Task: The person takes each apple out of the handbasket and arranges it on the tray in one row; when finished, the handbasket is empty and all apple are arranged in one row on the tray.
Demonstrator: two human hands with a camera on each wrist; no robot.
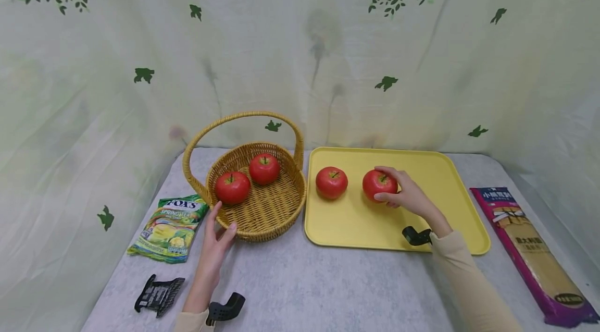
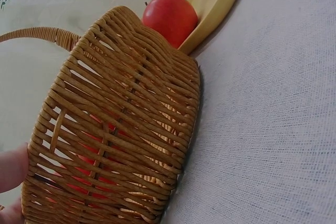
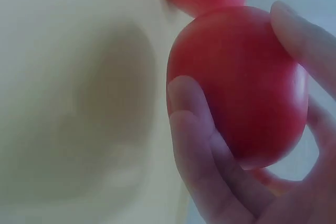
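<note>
My right hand (image 1: 405,194) grips a red apple (image 1: 377,184) over the yellow tray (image 1: 450,228). In the right wrist view, thumb and fingers surround the held apple (image 3: 239,85), and its shadow falls on the tray surface. Another red apple (image 1: 331,182) sits on the tray to its left. Two more, a nearer apple (image 1: 232,187) and a farther apple (image 1: 264,169), lie inside the wicker basket (image 1: 274,212). My left hand (image 1: 215,243) holds the basket's near-left rim; the left wrist view shows fingertips (image 2: 11,171) against the woven wall, with the rest of that hand out of frame.
A green candy bag (image 1: 169,228) lies left of the basket, and a small black object (image 1: 158,294) sits nearer. At right lies a long noodle package (image 1: 534,254). The basket's tall arched handle (image 1: 244,114) rises above its rim. A leaf-patterned curtain (image 1: 328,61) hangs behind the table.
</note>
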